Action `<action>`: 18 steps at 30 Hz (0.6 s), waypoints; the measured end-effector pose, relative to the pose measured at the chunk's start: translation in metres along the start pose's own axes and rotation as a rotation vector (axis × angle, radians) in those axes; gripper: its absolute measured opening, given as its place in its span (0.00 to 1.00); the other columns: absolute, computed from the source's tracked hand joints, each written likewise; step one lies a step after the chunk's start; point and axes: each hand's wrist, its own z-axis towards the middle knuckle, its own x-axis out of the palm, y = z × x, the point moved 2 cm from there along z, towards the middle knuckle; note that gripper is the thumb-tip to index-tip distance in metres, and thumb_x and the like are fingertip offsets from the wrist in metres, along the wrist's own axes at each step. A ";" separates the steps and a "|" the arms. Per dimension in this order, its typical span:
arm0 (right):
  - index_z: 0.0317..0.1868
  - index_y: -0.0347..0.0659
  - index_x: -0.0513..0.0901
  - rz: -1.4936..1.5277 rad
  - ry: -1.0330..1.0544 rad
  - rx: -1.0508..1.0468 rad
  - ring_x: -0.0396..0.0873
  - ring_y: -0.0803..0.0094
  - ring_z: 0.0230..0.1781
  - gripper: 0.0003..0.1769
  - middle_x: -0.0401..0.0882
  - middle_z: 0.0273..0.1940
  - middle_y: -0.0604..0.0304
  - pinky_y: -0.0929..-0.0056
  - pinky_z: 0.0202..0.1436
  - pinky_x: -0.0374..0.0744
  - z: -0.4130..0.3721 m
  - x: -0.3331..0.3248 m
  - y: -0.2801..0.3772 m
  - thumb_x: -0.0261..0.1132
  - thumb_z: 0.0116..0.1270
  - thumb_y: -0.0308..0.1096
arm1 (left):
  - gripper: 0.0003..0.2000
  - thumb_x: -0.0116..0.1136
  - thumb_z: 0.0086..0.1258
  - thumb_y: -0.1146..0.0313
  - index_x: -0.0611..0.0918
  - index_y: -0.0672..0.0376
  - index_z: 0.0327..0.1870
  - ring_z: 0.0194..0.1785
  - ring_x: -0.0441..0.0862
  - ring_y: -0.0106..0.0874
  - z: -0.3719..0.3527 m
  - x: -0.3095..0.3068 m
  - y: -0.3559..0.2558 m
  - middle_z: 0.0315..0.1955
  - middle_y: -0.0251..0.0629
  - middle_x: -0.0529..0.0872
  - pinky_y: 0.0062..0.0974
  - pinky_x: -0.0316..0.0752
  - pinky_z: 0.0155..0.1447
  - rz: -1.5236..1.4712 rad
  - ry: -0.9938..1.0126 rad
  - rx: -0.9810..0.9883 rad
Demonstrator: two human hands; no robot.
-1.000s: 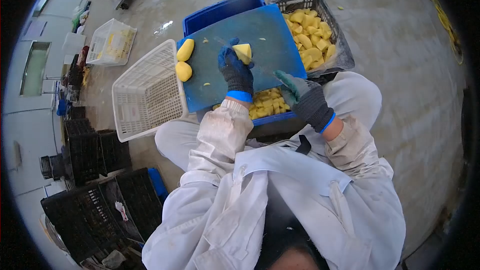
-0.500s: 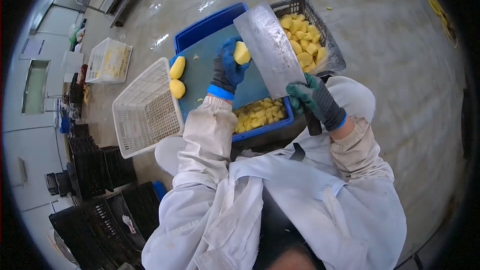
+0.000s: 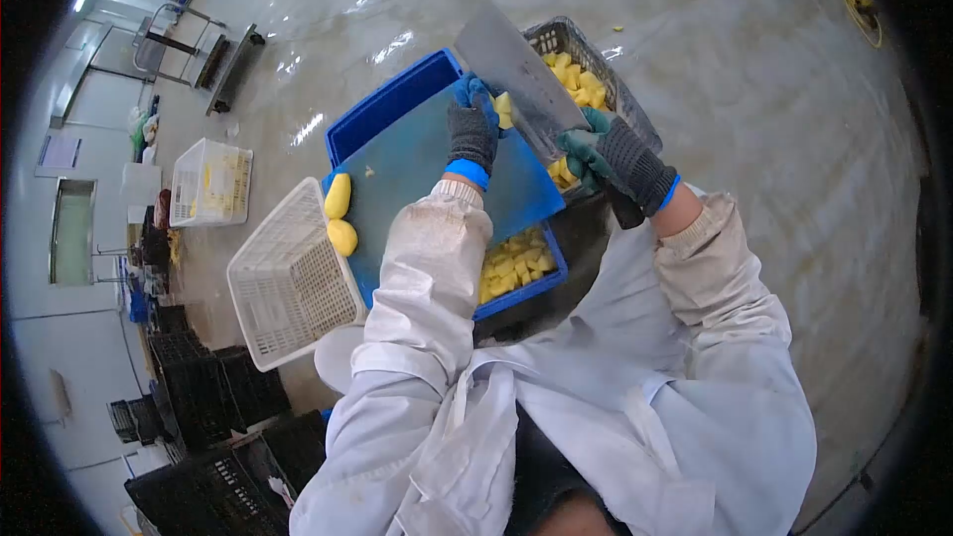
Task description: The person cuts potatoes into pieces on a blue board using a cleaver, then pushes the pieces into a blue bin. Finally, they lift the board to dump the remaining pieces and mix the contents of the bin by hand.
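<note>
My left hand (image 3: 474,124), in a blue and grey glove, is closed on a peeled potato (image 3: 504,110) over the far right part of the blue-green cutting board (image 3: 407,174). The fingers of my right hand (image 3: 620,159), in a green and grey glove, wrap round the dark handle of a cleaver (image 3: 521,79). Its broad blade stands tilted right beside the potato, partly in front of the black crate. Two whole peeled potatoes, one long (image 3: 339,196) and one rounder (image 3: 342,237), lie at the board's left edge.
The board lies across a blue tub (image 3: 387,104) with cut potato pieces (image 3: 516,266) at its near end. Behind the cleaver a black crate (image 3: 630,104) holds more pieces. A white basket (image 3: 288,278) leans at the left; another white crate (image 3: 210,184) and a trolley (image 3: 233,69) stand farther off.
The camera view has shifted. The cleaver blade has turned to a steeper angle, and my left hand has brought the potato close against it, nearer the board's far right edge.
</note>
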 end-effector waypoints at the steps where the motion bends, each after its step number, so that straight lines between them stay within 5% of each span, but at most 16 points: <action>1: 0.50 0.35 0.74 0.021 -0.024 0.025 0.71 0.79 0.16 0.16 0.76 0.23 0.64 0.80 0.19 0.72 0.002 -0.003 0.003 0.60 0.65 0.35 | 0.16 0.50 0.67 0.69 0.74 0.62 0.55 0.50 0.79 0.37 0.011 0.002 0.009 0.46 0.45 0.80 0.28 0.79 0.32 -0.037 -0.014 0.019; 6: 0.47 0.37 0.76 0.064 -0.145 0.001 0.72 0.78 0.17 0.13 0.75 0.23 0.63 0.80 0.20 0.72 0.000 -0.026 0.006 0.61 0.65 0.35 | 0.16 0.51 0.70 0.66 0.74 0.60 0.56 0.47 0.80 0.34 0.020 -0.001 0.002 0.44 0.39 0.81 0.30 0.78 0.44 -0.225 0.079 0.061; 9: 0.46 0.38 0.77 0.027 -0.210 -0.009 0.73 0.78 0.18 0.13 0.75 0.24 0.64 0.80 0.21 0.72 0.007 -0.038 0.000 0.61 0.65 0.35 | 0.20 0.61 0.63 0.71 0.74 0.61 0.56 0.49 0.80 0.35 0.019 0.001 -0.009 0.45 0.42 0.82 0.32 0.74 0.53 -0.798 0.302 -0.102; 11: 0.46 0.38 0.78 -0.032 -0.241 -0.015 0.72 0.78 0.18 0.12 0.75 0.23 0.65 0.79 0.21 0.72 0.010 -0.040 -0.003 0.60 0.66 0.36 | 0.25 0.66 0.57 0.74 0.74 0.63 0.57 0.51 0.79 0.39 0.023 0.007 -0.014 0.46 0.46 0.81 0.34 0.74 0.54 -1.326 0.713 -0.390; 14: 0.45 0.38 0.78 -0.074 -0.278 -0.039 0.72 0.78 0.18 0.12 0.75 0.22 0.65 0.79 0.20 0.71 0.009 -0.032 -0.006 0.60 0.66 0.36 | 0.28 0.69 0.55 0.69 0.73 0.64 0.57 0.50 0.78 0.44 0.000 0.038 -0.064 0.46 0.49 0.80 0.36 0.74 0.55 0.040 0.339 0.535; 18: 0.44 0.37 0.76 0.006 -0.336 -0.165 0.70 0.79 0.17 0.12 0.74 0.22 0.64 0.79 0.19 0.71 -0.002 -0.028 0.000 0.60 0.66 0.36 | 0.27 0.68 0.55 0.71 0.73 0.63 0.57 0.50 0.78 0.44 0.026 0.031 -0.027 0.47 0.48 0.80 0.35 0.74 0.55 -0.117 0.093 0.382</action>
